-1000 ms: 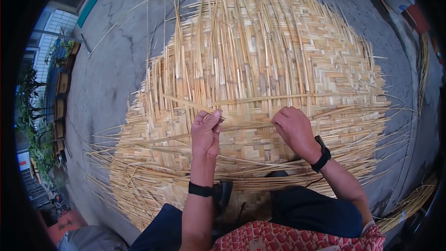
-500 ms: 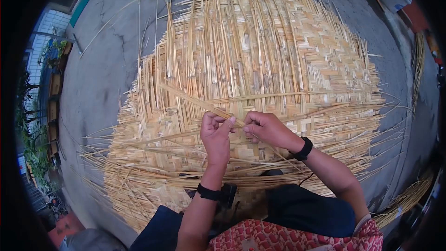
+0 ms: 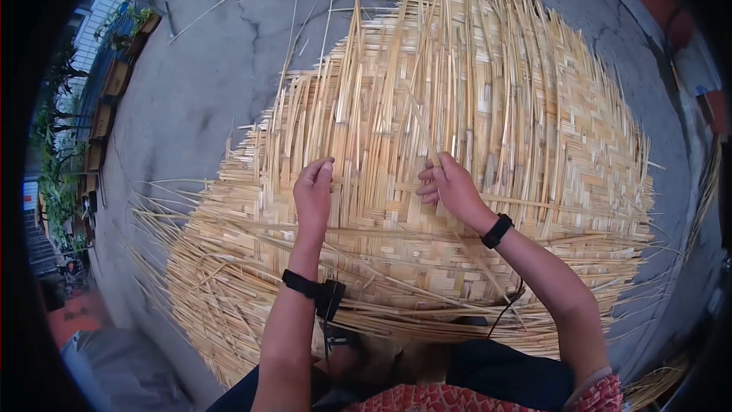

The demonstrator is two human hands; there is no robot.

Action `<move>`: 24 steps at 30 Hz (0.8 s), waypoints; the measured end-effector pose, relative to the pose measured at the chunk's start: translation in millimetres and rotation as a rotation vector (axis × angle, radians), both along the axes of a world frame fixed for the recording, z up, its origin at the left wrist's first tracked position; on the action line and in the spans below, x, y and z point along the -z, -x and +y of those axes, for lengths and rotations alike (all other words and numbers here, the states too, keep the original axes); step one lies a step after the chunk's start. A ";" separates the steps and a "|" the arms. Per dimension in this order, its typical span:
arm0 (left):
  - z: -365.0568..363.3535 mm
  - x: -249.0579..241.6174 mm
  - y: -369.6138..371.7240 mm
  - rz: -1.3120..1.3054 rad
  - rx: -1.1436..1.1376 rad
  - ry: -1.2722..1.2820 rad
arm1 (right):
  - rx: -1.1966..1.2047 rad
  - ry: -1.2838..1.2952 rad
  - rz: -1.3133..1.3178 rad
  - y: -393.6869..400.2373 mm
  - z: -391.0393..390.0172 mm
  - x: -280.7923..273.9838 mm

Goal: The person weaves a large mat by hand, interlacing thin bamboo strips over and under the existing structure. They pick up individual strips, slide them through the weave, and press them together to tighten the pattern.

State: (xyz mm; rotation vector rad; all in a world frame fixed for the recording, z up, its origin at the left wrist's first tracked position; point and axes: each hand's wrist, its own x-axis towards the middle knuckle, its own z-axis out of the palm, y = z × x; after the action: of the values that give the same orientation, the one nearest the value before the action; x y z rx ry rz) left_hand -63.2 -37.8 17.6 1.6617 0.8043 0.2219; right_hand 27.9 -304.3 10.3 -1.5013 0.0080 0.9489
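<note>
A large mat of woven split reed strips [image 3: 396, 221] lies beneath both hands. My right hand [image 3: 457, 194] pinches a long thin reed strip [image 3: 418, 118] between thumb and forefinger, its other fingers loosely bent. The strip slants from above the hand down past the wrist toward the mat's near edge. To its left, my left hand [image 3: 313, 192] hovers over the mat with its thumb pressed against curled fingers. Whatever lies in that pinch, if anything, cannot be made out. Many loose strip ends stand out along the mat's edges.
Grey cracked concrete [image 3: 191, 84] surrounds the mat. Planter boxes with green plants [image 3: 114, 76] line the left side. A bundle of loose reeds [image 3: 656, 385] lies at lower right. A grey covered object [image 3: 126, 370] is at lower left. My knees are at the mat's near edge.
My hands have moved apart; the left went left and up, the right moved right and up with the strip. The strip has left the left hand's grasp and points more steeply. The view has shifted.
</note>
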 end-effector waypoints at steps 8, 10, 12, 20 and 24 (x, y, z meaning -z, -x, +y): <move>7.9 49.6 -61.5 0.005 0.300 -0.412 | 0.343 -0.214 -0.153 -33.2 82.4 70.4; 6.1 42.8 -85.5 0.094 0.210 0.058 | 0.436 -0.193 0.153 -35.3 81.6 52.6; 14.8 32.2 -106.4 0.196 0.215 0.085 | 0.443 -0.196 0.150 -38.3 82.2 43.5; 31.5 6.0 -73.4 0.034 0.423 0.786 | -0.227 -0.007 -0.037 -62.1 72.6 13.0; 39.8 34.0 -30.8 -0.067 0.111 0.799 | -0.436 0.344 -0.588 -72.9 58.0 21.3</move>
State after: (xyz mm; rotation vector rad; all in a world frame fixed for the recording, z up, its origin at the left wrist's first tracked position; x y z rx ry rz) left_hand -32.3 2.0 -16.3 0.9324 0.6283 -0.1180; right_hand 100.8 -246.4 -11.0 -2.1099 -0.6294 0.8329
